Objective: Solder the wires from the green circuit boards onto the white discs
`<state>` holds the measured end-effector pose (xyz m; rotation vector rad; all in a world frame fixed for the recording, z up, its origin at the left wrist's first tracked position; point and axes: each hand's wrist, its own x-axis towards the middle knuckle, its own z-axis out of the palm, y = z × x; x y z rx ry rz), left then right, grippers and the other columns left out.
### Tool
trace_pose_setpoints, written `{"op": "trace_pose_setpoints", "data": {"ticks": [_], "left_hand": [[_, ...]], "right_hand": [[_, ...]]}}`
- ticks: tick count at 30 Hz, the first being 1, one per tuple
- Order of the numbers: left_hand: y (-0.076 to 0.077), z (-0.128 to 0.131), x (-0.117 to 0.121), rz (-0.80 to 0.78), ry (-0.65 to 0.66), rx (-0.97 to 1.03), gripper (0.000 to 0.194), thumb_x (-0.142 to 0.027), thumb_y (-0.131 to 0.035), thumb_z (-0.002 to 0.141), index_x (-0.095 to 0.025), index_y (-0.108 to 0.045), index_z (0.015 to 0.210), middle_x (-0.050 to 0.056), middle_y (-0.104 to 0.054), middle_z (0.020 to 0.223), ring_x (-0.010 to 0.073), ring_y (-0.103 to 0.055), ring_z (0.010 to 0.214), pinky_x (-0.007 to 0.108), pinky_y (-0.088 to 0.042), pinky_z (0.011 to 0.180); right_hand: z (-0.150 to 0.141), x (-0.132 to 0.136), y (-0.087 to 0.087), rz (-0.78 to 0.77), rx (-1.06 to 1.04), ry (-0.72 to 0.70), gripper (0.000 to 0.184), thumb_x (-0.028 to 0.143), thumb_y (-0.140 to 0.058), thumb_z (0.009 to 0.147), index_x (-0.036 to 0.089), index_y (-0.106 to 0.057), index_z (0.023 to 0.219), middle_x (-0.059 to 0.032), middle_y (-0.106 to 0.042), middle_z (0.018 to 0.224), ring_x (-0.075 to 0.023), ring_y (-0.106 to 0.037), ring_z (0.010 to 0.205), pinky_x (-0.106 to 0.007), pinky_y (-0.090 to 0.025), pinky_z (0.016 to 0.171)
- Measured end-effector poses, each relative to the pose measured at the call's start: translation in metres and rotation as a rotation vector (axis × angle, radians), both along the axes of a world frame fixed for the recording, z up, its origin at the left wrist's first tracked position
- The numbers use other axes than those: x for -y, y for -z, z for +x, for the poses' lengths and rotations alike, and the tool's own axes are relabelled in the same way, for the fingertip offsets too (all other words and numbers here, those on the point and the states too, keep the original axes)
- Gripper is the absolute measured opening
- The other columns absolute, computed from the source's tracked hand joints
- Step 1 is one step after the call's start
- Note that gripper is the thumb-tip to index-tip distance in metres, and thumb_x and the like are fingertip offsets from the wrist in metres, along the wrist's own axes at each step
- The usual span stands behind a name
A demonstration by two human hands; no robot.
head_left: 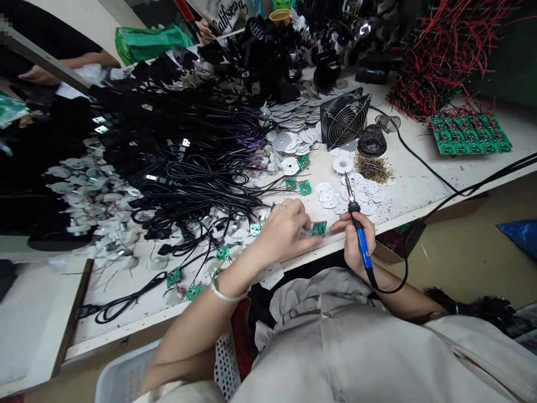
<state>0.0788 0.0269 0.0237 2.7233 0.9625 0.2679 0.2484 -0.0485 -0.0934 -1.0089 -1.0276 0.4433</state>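
Observation:
My right hand [357, 238] is closed round the blue handle of a soldering iron [361, 240], whose metal tip points away from me beside a white solder spool [343, 165]. Over the table's near edge is my left hand [289, 229], slightly blurred, its fingers bent and its thumb apart from them. No object shows in the gap, though the fingertips are partly hidden. Just right of that thumb lies a small green circuit board [319, 228]. Beyond the left hand are small wired boards [304, 187] and a white plate [290, 165].
A black fan [344, 120] stands behind the spool, near a tip-cleaning pot [372, 141] and a coil iron holder [388, 123]. Black cables [201, 184] and white parts [88, 190] crowd the left. A green board panel [472, 134] and red wires [444, 56] lie right. Another person's hand [39, 75] appears upper left.

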Motion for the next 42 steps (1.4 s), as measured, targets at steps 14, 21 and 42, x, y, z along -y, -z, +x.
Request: {"op": "trace_pose_setpoints", "data": {"ticks": [14, 21, 42], "left_hand": [[0.044, -0.031, 0.100, 0.369, -0.136, -0.115, 0.037, -0.049, -0.066, 0.088, -0.013, -0.064, 0.097, 0.008, -0.069, 0.087, 0.0223, -0.062, 0.074, 0.040, -0.048, 0.080], [0.058, -0.037, 0.110, 0.410, -0.039, 0.110, 0.013, -0.010, -0.050, 0.094, -0.015, -0.062, 0.097, 0.008, -0.073, 0.098, 0.0177, -0.069, 0.089, 0.039, -0.054, 0.096], [0.058, -0.042, 0.084, 0.370, -0.232, 0.122, 0.016, -0.018, -0.058, 0.092, -0.015, -0.064, 0.107, 0.008, -0.075, 0.098, 0.0231, -0.066, 0.091, 0.042, -0.048, 0.089]], "right_hand": [[0.001, 0.014, -0.015, 0.064, 0.259, -0.233, 0.035, 0.015, -0.051, 0.094, 0.030, -0.056, 0.125, -0.0025, -0.069, 0.097, -0.0188, -0.070, 0.082, -0.041, -0.058, 0.079], [0.001, 0.011, -0.023, 0.104, 0.419, -0.297, 0.035, 0.011, -0.055, 0.090, 0.027, -0.058, 0.122, -0.0075, -0.071, 0.104, -0.0196, -0.071, 0.088, -0.038, -0.061, 0.076], [-0.026, -0.002, -0.023, 0.214, 0.682, -0.292, 0.029, 0.007, -0.057, 0.088, 0.024, -0.061, 0.111, -0.0016, -0.066, 0.080, -0.0173, -0.061, 0.075, -0.039, -0.052, 0.081]]}}
